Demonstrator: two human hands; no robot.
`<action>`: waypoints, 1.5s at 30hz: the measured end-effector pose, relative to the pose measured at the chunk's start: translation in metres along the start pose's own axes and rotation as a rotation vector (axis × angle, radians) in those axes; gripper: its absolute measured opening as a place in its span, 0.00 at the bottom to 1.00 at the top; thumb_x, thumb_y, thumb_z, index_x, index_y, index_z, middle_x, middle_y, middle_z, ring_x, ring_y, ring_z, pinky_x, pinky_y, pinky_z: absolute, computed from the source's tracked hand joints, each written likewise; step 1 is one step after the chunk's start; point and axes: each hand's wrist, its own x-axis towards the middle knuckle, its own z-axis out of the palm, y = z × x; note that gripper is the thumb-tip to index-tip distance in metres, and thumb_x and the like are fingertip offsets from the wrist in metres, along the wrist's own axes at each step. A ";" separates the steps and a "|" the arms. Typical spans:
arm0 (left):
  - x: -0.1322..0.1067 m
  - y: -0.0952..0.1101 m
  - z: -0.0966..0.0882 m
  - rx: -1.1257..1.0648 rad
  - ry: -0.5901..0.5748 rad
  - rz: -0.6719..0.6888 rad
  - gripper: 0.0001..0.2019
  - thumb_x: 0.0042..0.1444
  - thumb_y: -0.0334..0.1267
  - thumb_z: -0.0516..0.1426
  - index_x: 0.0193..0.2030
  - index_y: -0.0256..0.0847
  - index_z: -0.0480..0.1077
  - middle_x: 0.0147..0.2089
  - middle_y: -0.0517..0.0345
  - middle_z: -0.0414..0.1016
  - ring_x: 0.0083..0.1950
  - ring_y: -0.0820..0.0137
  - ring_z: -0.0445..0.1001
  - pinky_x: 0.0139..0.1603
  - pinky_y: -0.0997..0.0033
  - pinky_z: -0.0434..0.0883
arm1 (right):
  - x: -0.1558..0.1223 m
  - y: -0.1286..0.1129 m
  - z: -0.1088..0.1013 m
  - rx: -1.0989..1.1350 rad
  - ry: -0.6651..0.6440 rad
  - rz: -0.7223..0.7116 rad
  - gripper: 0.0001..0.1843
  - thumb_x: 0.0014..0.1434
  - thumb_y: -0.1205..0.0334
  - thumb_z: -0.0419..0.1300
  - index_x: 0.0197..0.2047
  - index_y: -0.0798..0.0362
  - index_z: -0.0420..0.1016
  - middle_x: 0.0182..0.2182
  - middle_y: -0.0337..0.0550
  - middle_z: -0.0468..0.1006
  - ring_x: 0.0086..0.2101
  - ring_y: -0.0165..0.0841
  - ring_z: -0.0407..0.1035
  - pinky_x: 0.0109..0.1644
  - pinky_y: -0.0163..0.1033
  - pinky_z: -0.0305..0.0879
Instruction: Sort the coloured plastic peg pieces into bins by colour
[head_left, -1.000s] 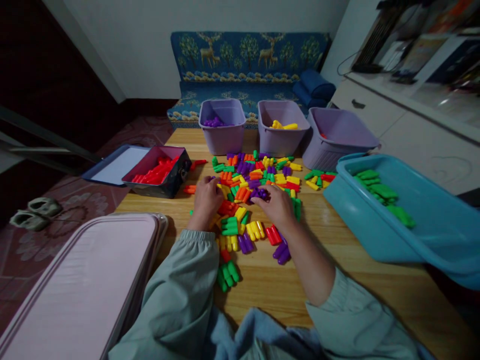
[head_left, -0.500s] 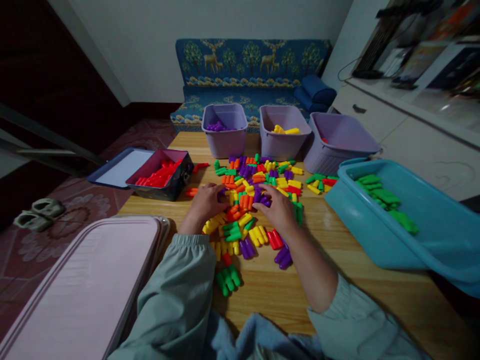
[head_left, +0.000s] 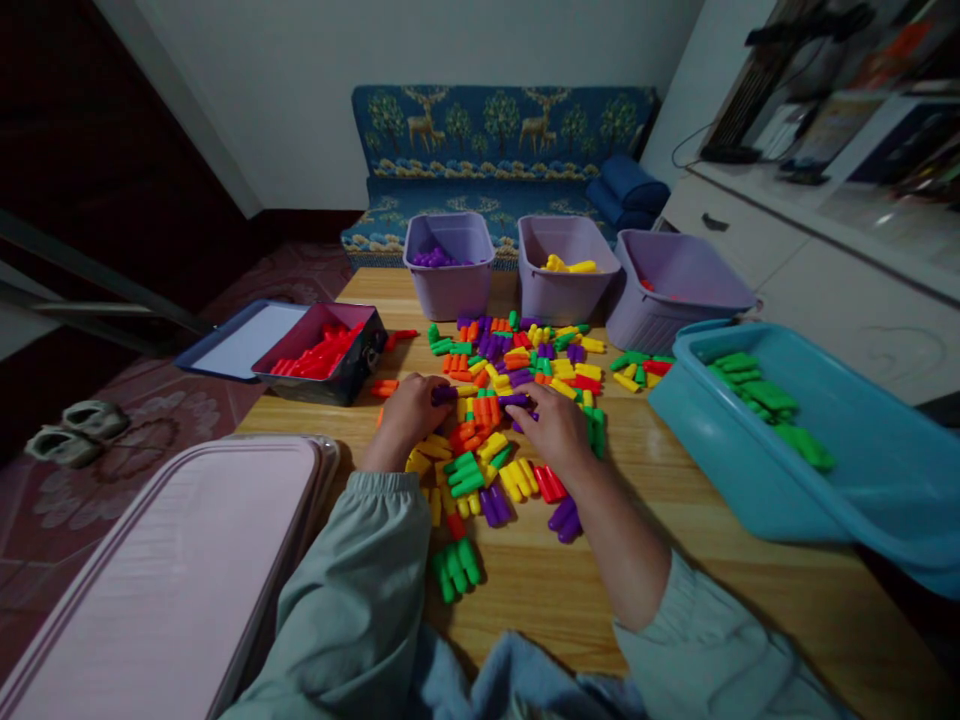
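Bullet-shaped plastic toy blocks in several colours lie spread over the wooden table point(head_left: 525, 590). My left hand point(head_left: 411, 412) pinches a purple block point(head_left: 444, 395) at the left of the pile. Across from it, my right hand point(head_left: 556, 425) grips another purple block point(head_left: 514, 400) between thumb and fingers. Orange blocks point(head_left: 486, 411) lie between the two hands. Closer to me are a green block cluster point(head_left: 456, 570), yellow blocks point(head_left: 519, 480) and a red block point(head_left: 550, 484). The palms hide some of the pile.
Three lilac bins point(head_left: 451, 290) stand along the far edge, holding purple, yellow and red pieces. A tin box point(head_left: 367, 350) of red pieces sits left, its lid open. At right is a turquoise tub point(head_left: 720, 450) with green pieces. A pink lid point(head_left: 172, 560) lies near left.
Both hands have come up slightly from the pile, each with a purple block now showing in its fingers. The bins and tub stand as before.
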 end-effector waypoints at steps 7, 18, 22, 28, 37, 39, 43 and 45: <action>0.004 0.016 -0.005 -0.342 0.174 -0.147 0.13 0.56 0.40 0.57 0.40 0.34 0.77 0.29 0.51 0.76 0.30 0.66 0.73 0.30 0.71 0.65 | 0.001 0.004 -0.002 0.083 0.117 -0.022 0.10 0.59 0.57 0.61 0.41 0.50 0.81 0.39 0.46 0.77 0.41 0.37 0.72 0.45 0.40 0.67; -0.005 0.048 -0.002 -1.096 -0.372 -0.158 0.19 0.45 0.52 0.65 0.34 0.37 0.72 0.25 0.63 0.67 0.21 0.80 0.59 0.20 0.79 0.53 | 0.003 -0.012 0.002 0.977 0.052 0.230 0.20 0.52 0.50 0.65 0.44 0.54 0.75 0.35 0.43 0.80 0.28 0.30 0.72 0.34 0.37 0.70; -0.007 0.053 -0.002 -1.105 -0.424 -0.113 0.21 0.46 0.55 0.64 0.30 0.37 0.69 0.22 0.64 0.63 0.22 0.79 0.57 0.21 0.78 0.52 | 0.002 -0.015 0.001 1.058 -0.060 0.253 0.25 0.50 0.50 0.67 0.48 0.53 0.74 0.36 0.41 0.80 0.25 0.26 0.69 0.30 0.33 0.68; -0.008 0.051 -0.003 -1.080 -0.453 -0.132 0.23 0.48 0.58 0.62 0.28 0.38 0.66 0.22 0.65 0.61 0.20 0.79 0.56 0.20 0.78 0.50 | 0.003 -0.012 0.004 1.035 -0.150 0.240 0.26 0.50 0.48 0.66 0.49 0.53 0.75 0.27 0.36 0.75 0.22 0.26 0.65 0.26 0.33 0.64; -0.014 0.073 -0.006 -1.263 -0.387 -0.168 0.28 0.44 0.61 0.64 0.40 0.38 0.70 0.28 0.62 0.69 0.24 0.78 0.65 0.20 0.80 0.57 | -0.002 -0.030 -0.003 0.986 0.006 0.189 0.22 0.49 0.55 0.67 0.46 0.52 0.69 0.26 0.35 0.75 0.26 0.30 0.70 0.31 0.35 0.67; -0.012 0.075 -0.005 -1.315 -0.381 -0.196 0.26 0.43 0.58 0.66 0.38 0.38 0.70 0.26 0.63 0.68 0.23 0.79 0.64 0.19 0.80 0.55 | -0.003 -0.036 -0.008 0.924 0.054 0.152 0.22 0.51 0.56 0.65 0.48 0.51 0.68 0.25 0.34 0.73 0.26 0.29 0.69 0.31 0.34 0.67; -0.009 0.074 -0.002 -1.372 -0.335 -0.254 0.21 0.49 0.55 0.63 0.36 0.38 0.71 0.25 0.62 0.67 0.22 0.78 0.65 0.19 0.79 0.57 | -0.002 -0.055 -0.028 1.008 0.016 0.109 0.14 0.53 0.60 0.64 0.43 0.51 0.71 0.30 0.37 0.74 0.30 0.29 0.70 0.33 0.34 0.68; -0.009 0.072 -0.001 -1.273 -0.252 -0.211 0.18 0.54 0.54 0.60 0.36 0.38 0.71 0.26 0.59 0.70 0.25 0.75 0.68 0.22 0.76 0.63 | -0.007 -0.071 -0.046 1.173 -0.165 0.042 0.09 0.53 0.61 0.64 0.39 0.51 0.74 0.35 0.39 0.76 0.34 0.30 0.71 0.38 0.35 0.69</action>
